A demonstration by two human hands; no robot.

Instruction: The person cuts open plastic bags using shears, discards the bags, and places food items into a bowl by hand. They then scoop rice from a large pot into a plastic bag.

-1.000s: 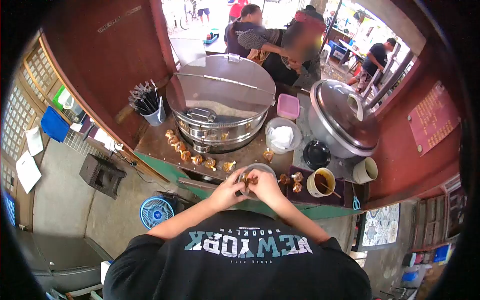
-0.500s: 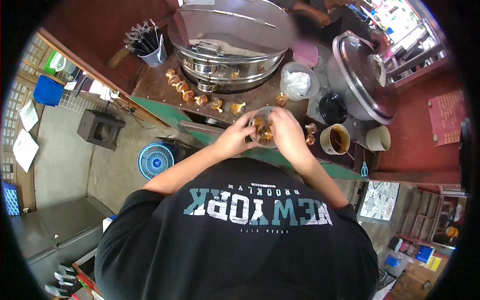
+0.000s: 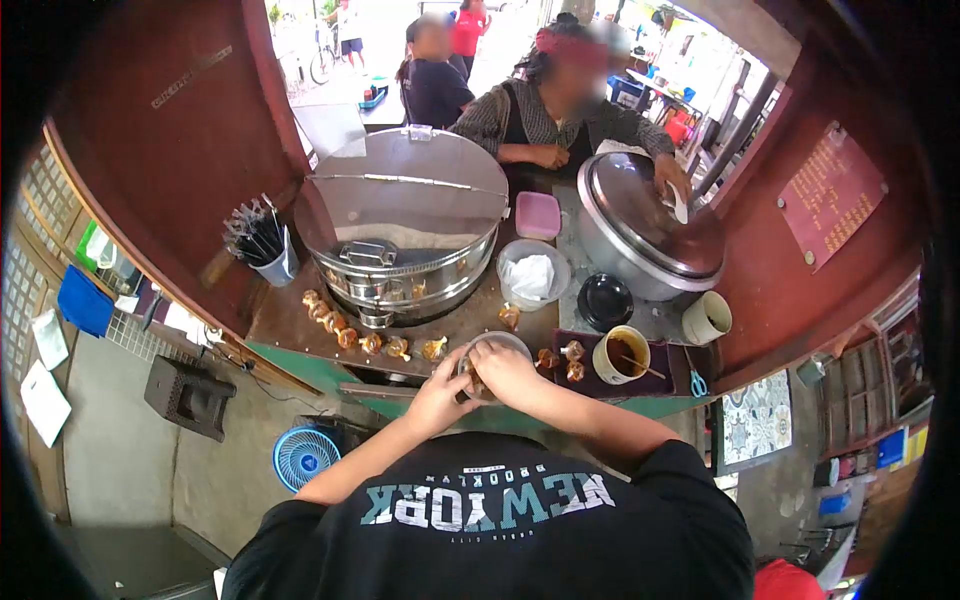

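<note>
My left hand (image 3: 437,396) is wrapped round the side of a clear plastic tub (image 3: 512,341) at the counter's front edge. My right hand (image 3: 503,370) reaches down into this tub; its fingertips are hidden inside. Small tied plastic bags of brown sauce (image 3: 372,344) lie in a curved row left of the tub. One more tied bag (image 3: 509,317) sits just behind it, and several others (image 3: 573,371) rest to its right. Beside those stands a pail of brown sauce (image 3: 613,364) with a stick in it.
Behind the row is a large round steel steamer (image 3: 400,230); at the right, a big lidded pot (image 3: 640,225). A tub with white plastic (image 3: 552,262), a black bowl (image 3: 604,302) and scissors (image 3: 697,382) are nearby. Across the counter, a person's hand (image 3: 672,178) is at the pot lid.
The view has tilted up, bringing people beyond the counter into sight. My right hand now covers more of the tub's opening; my left hand still holds the tub.
</note>
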